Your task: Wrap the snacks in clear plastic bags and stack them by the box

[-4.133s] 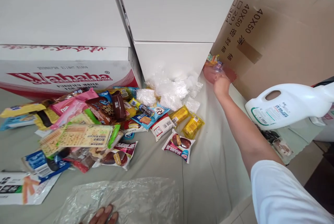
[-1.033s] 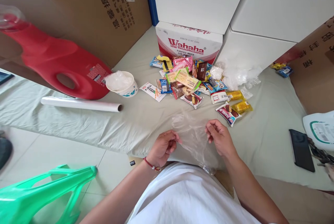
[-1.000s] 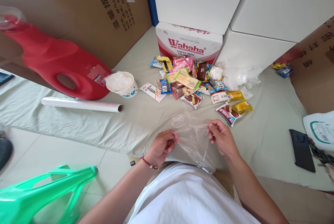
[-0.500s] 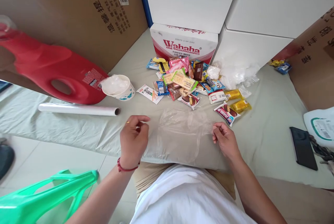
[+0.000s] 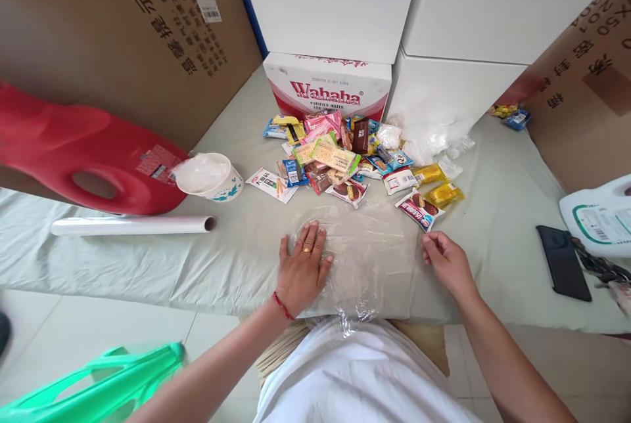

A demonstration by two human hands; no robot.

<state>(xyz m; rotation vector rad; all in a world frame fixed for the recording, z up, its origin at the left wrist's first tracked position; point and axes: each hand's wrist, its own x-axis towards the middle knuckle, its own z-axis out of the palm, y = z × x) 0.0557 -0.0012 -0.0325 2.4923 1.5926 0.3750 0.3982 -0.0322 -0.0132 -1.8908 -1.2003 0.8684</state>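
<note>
A thin sheet of clear plastic wrap lies on the cloth-covered surface in front of me, its near edge crumpled and hanging toward my white shirt. My left hand, wearing a ring and a red bracelet, rests flat on the left part of the sheet with fingers spread. At the right edge of the wrap, my right hand is closed in a pinch on it. Just beyond that hand is a wrapped chocolate pie. A pile of packaged snacks sits behind the sheet.
To the left are a paper cup with plastic in it, a film roll and a red jug. A Wahaha carton stands behind the snacks. On the right lie a phone and a white bottle. A green stool stands below.
My left hand has moved right and opened flat onto the plastic wrap. My right hand has shifted slightly right, and the sheet is more spread out. The view has turned slightly.
</note>
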